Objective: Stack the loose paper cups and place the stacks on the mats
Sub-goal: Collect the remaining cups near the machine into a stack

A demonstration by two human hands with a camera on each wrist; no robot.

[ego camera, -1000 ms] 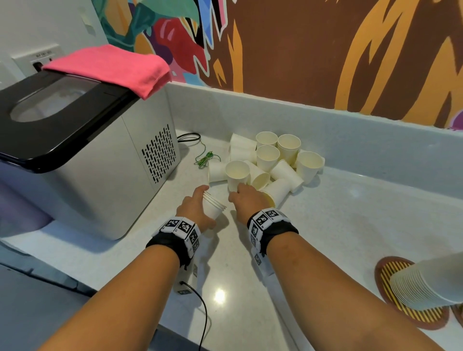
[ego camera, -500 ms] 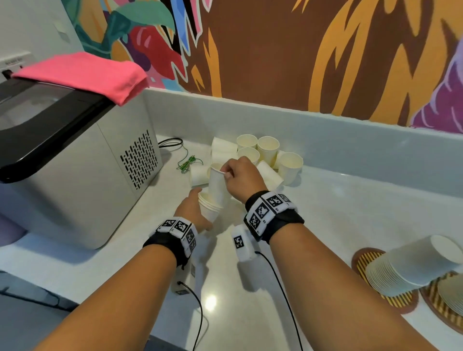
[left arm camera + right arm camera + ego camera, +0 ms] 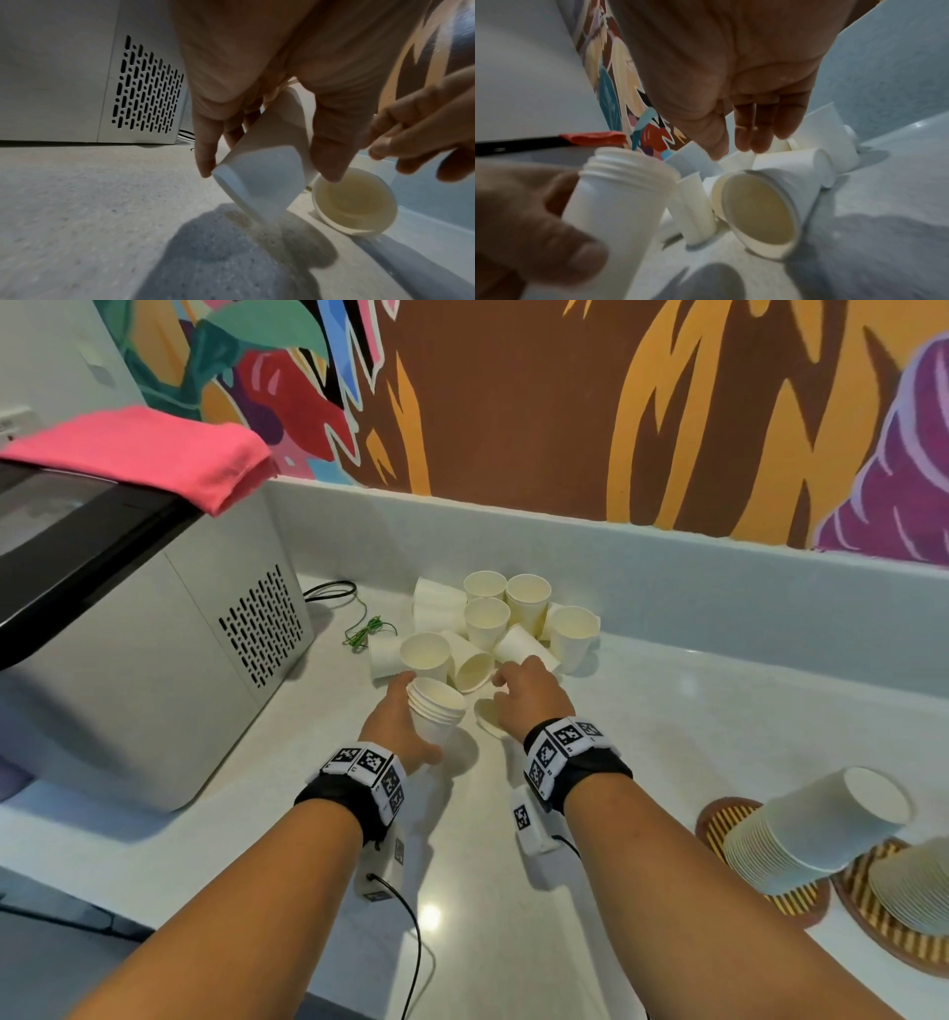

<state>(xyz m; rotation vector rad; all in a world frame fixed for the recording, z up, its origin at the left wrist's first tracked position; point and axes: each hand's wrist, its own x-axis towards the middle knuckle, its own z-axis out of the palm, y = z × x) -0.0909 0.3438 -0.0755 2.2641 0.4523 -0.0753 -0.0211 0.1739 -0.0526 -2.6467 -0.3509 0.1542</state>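
Observation:
My left hand [image 3: 398,724] grips a short stack of nested white paper cups [image 3: 435,713], tilted to the right just above the counter; in the left wrist view the thumb and fingers wrap the stack [image 3: 264,162]. My right hand [image 3: 524,693] hovers with straight fingers [image 3: 754,132] and holds nothing. Just below it a loose cup [image 3: 487,716] [image 3: 759,211] lies on its side, mouth toward me. Behind it is a pile of several loose cups [image 3: 488,618], some upright and some tipped over. At the right, two woven mats [image 3: 716,819] [image 3: 883,934] each carry a tall cup stack [image 3: 816,829].
A grey ice maker [image 3: 154,634] with a pink cloth [image 3: 149,449] on top fills the left side. A black cable [image 3: 328,590] and a green wire tie [image 3: 367,629] lie beside it. The white backsplash [image 3: 667,567] runs behind the cups.
Half a second ago my right hand was pushing a cup into the stack held by my left hand. It has let go and moved right and down, above the lying cup.

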